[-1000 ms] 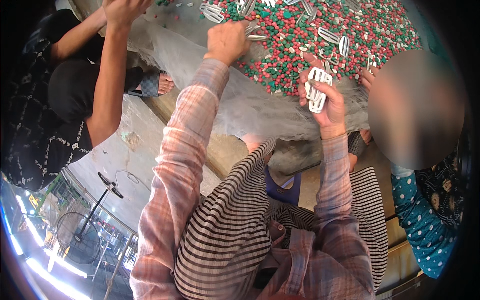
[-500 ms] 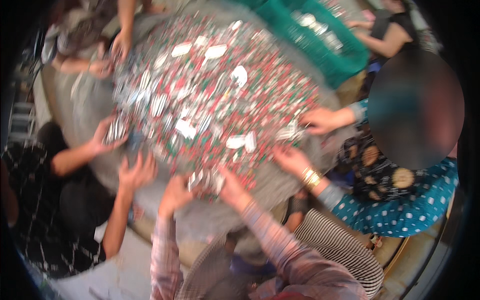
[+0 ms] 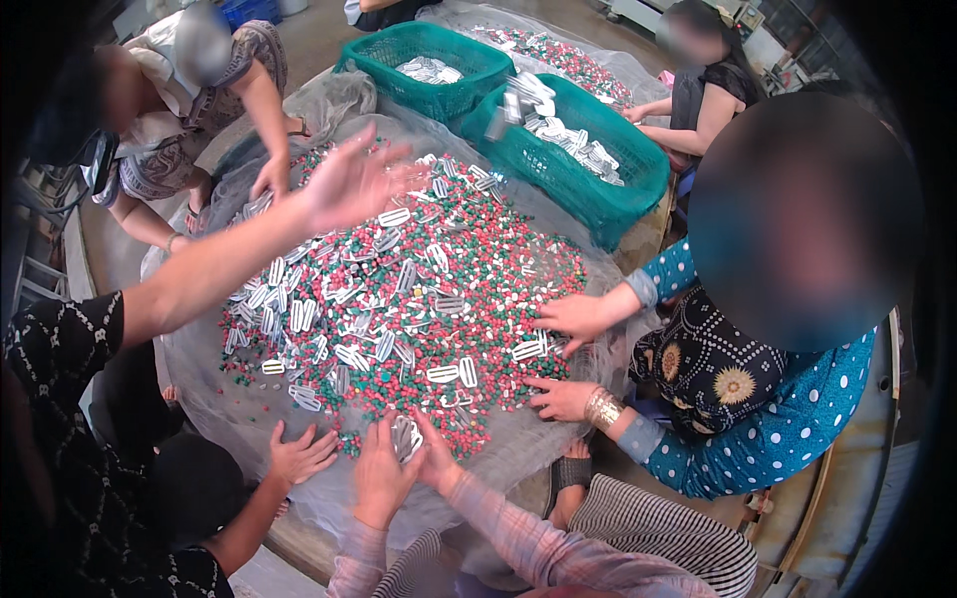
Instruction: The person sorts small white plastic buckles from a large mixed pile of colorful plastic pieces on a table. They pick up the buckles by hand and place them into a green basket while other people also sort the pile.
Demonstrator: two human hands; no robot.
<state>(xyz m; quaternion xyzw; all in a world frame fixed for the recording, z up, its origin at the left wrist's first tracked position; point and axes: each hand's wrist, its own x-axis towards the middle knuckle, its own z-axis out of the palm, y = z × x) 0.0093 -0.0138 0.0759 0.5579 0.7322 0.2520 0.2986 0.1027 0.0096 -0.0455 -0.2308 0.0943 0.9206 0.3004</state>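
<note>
Between my left hand (image 3: 381,476) and my right hand (image 3: 437,458) is a small batch of silver slotted buckles (image 3: 407,437). The fingers of both hands are curled round them, at the near edge of a broad heap of red, green and white pellets (image 3: 478,289). More of these oblong buckles lie loose over the heap, among them a pair (image 3: 455,373) a little beyond my right hand. The exact number in my grasp cannot be made out. The heap rests on a pale mesh sheet (image 3: 189,334).
A co-worker's raised hand (image 3: 354,184) reaches across from the left; the same person's other hand (image 3: 302,454) is near mine. At right, another person's hands (image 3: 578,317) touch the heap. Two green baskets (image 3: 573,199) with buckles stand behind; blurred buckles (image 3: 510,108) show above one.
The view has steadied and shifted. My hands have come closer together round the buckles. The left co-worker's arm has swung up and across toward the baskets, and blurred buckles appear over one.
</note>
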